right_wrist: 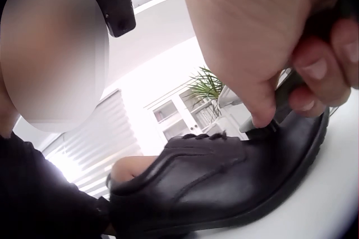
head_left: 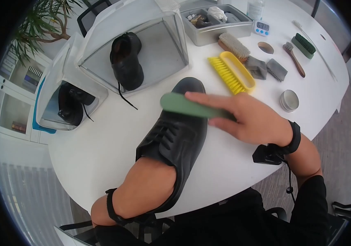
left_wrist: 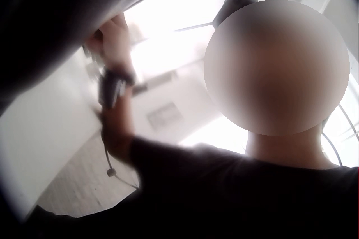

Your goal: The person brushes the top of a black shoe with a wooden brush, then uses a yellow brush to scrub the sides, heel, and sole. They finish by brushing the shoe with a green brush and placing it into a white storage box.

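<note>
A black lace-up shoe (head_left: 192, 139) stands out over the white table, toe pointing away, and shows side-on in the right wrist view (right_wrist: 207, 186). My left hand (head_left: 155, 176) is inside its opening, with the fingers hidden. My right hand (head_left: 259, 121) grips a green-backed brush (head_left: 185, 105) lying across the shoe's front, just beyond the laces; its bristles are hidden in the head view. From the right wrist, the curled fingers of this hand (right_wrist: 263, 43) show above the toe area. Dark shoe surface (left_wrist: 61, 20) fills the left wrist view's upper left corner.
Two white boxes (head_left: 71, 49) at the left hold black shoes (head_left: 128, 61). Beyond the right hand lie a yellow brush (head_left: 243, 74), a beige brush (head_left: 233, 45), grey pieces (head_left: 276, 69), a round tin (head_left: 289, 101) and a wooden-handled brush (head_left: 295, 61). A metal container (head_left: 220, 36) stands behind.
</note>
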Motion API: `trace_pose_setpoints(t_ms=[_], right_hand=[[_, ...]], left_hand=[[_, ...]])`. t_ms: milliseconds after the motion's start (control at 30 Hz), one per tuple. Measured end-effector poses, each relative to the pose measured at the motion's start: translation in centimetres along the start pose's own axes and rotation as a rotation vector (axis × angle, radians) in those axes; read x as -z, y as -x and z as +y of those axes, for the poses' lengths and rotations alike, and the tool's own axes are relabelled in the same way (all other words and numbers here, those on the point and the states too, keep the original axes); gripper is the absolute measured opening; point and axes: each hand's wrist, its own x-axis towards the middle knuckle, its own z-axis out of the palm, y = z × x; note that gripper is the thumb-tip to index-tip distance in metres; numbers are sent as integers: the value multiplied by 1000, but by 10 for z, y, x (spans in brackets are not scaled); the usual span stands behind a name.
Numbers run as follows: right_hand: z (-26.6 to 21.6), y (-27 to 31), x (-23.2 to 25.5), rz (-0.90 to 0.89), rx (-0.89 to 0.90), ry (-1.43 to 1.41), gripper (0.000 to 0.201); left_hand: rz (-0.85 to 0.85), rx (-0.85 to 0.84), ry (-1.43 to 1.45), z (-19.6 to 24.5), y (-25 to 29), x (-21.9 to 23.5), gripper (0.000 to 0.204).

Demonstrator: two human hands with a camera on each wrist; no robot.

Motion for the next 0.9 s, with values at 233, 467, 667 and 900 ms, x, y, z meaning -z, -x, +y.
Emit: trace_pose_setpoints(t_ms=[233,467,667,900], right_hand=[[-10,-9,22,-59,-265,10,67],[11,-3,-1,-3,126,-46,60],[0,-5,15,-52,-204,-8,61],[12,-3,4,-20,42,-27,62]], left_hand=[[177,-96,12,-1,-3,-4,9],[149,-92,12,-1,-2,-4,6],[160,-99,-2,-1,-1,-2,5],[16,6,10,0,-2,-3,28]])
